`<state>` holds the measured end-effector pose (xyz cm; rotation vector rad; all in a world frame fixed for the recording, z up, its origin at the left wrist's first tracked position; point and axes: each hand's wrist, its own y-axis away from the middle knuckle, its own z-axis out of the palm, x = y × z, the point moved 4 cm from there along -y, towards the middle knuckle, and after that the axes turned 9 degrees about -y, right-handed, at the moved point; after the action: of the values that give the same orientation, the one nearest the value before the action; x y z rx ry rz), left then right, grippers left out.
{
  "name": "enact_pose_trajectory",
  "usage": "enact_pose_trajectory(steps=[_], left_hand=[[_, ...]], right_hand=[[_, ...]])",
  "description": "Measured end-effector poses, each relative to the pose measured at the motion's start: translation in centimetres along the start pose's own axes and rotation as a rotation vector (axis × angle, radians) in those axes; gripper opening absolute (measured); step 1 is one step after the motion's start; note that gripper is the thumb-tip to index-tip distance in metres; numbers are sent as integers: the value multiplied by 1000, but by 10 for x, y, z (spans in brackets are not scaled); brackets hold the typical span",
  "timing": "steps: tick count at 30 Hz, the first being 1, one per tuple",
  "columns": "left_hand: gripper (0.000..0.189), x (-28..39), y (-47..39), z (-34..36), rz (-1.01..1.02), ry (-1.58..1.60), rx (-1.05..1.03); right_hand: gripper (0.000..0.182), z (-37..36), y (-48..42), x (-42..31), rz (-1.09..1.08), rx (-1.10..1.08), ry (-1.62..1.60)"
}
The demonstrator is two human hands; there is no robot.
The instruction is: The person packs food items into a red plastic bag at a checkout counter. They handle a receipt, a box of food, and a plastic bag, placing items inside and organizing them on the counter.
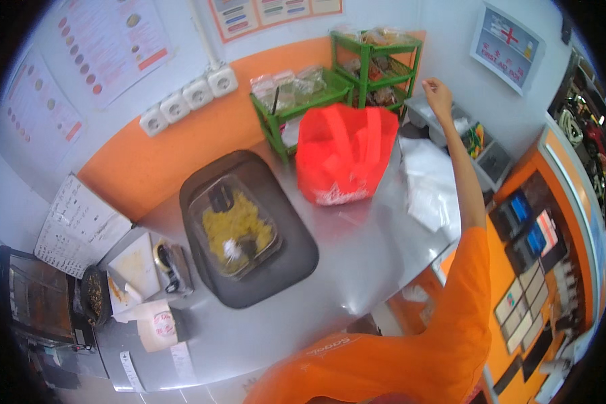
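My right hand (438, 97) is stretched out at the upper right with its fingers curled. It is over or beside a grey compartment organizer (437, 132); whether it pinches something small cannot be told. My left hand is out of view. A red fabric tote bag (339, 156) with two handles stands upright on the steel table (353, 262). To its left, a dark grey tray (295, 255) carries a clear plastic container (268, 209) of yellow food (222, 224), with a black utensil (221, 198) in it. White plastic bags (432, 187) lie below my right forearm.
Green racks (303, 106) (366, 65) with packaged goods stand against the wall. At left are a whiteboard (83, 227) with writing, a white cutting board (139, 262), a tape dispenser (167, 262) and a paper bag (156, 325). Sockets (198, 95) line the wall. An orange-edged counter (525, 283) stands at right.
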<state>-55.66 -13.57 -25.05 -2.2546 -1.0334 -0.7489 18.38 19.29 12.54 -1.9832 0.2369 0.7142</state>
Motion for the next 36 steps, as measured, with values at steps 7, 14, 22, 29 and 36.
enact_pose_trajectory(steps=[7, 14, 22, 29, 36], left_hand=[[28, 61, 85, 75, -432, 163, -544], [29, 49, 124, 79, -743, 211, -633], [30, -29, 164, 14, -966, 366, -527], [29, -45, 170, -49, -949, 541, -409], [25, -142, 202, -83, -1143, 319, -398]], right_hand=[[16, 91, -114, 46, -268, -125, 513], [14, 90, -184, 33, -238, -236, 424], [18, 39, -144, -169, -282, -732, -389], [20, 100, 64, -334, -187, -1282, -603], [27, 142, 382, -488, 343, -1968, -936]])
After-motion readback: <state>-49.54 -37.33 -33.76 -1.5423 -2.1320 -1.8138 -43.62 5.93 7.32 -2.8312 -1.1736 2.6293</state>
